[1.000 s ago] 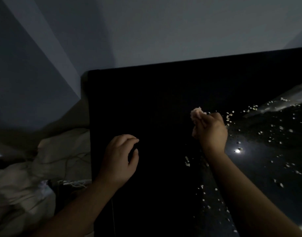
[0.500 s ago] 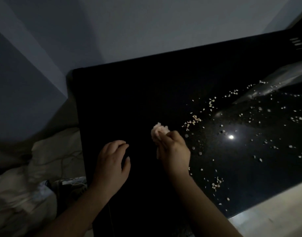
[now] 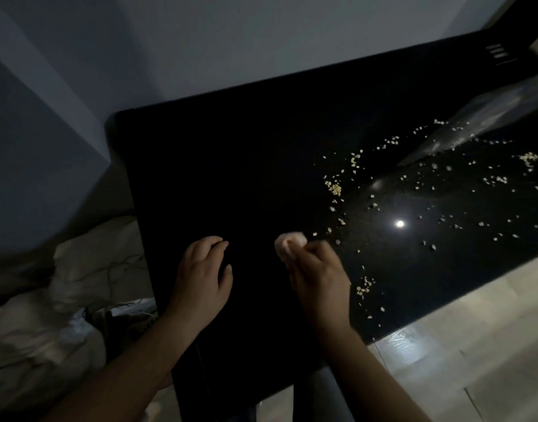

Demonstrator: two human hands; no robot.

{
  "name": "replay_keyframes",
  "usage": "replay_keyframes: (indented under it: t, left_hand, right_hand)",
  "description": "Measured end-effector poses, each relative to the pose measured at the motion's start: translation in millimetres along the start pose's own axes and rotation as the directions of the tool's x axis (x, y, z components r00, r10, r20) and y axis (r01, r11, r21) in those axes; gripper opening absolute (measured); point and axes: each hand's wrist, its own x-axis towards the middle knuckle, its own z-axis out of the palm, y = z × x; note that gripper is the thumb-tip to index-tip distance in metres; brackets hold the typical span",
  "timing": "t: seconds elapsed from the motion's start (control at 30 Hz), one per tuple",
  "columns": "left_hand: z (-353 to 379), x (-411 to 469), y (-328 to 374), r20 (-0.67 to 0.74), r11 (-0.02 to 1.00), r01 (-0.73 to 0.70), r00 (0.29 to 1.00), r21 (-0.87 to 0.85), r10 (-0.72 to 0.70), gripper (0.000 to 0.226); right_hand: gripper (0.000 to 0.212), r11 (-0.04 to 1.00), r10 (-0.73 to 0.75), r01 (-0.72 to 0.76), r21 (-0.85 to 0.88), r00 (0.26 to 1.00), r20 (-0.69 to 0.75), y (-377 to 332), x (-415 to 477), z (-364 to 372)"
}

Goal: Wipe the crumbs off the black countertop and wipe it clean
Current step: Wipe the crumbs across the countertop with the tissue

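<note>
The black countertop fills the middle of the head view. Pale crumbs lie scattered over its right half, with a small cluster near the front edge. My right hand grips a crumpled pale pink cloth and holds it on the surface, just left of the crumbs. My left hand rests on the counter's left part with curled fingers, holding nothing.
A grey wall rises behind the counter. Pale bags and tangled cords lie on the floor to the left. Light floor tiles show past the counter's front right edge. A clear plastic sheet lies at far right.
My right hand has dragged the cloth leftward and toward me across the counter, ending close to my left hand. The left hand has stayed put. The camera view has shifted right.
</note>
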Motion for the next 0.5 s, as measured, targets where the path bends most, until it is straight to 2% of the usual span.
replay_keyframes:
  t: [0.17, 0.3, 0.43, 0.5]
  left_hand:
    - [6, -24, 7, 0.015, 0.999, -0.044, 0.999, 0.033, 0.043, 0.05]
    - [12, -33, 5, 0.032, 0.995, -0.087, 0.996, 0.05, 0.086, 0.048]
    - [14, -28, 6, 0.026, 0.994, -0.097, 0.995, 0.056, 0.096, 0.053]
    - [14, -25, 7, 0.029, 0.993, -0.098, 0.995, 0.063, 0.097, 0.049]
  right_hand:
    - [0.027, 0.998, 0.058, -0.057, -0.034, 0.997, 0.043, 12, -35, 24]
    - [0.029, 0.996, -0.015, 0.02, -0.089, 0.998, 0.061, 35, -4, 29]
    - [0.025, 0.985, 0.152, -0.154, -0.079, 0.988, -0.038, 67, 46, 10]
    - [0.023, 0.982, 0.18, -0.184, -0.046, 0.98, -0.091, 69, 59, -7]
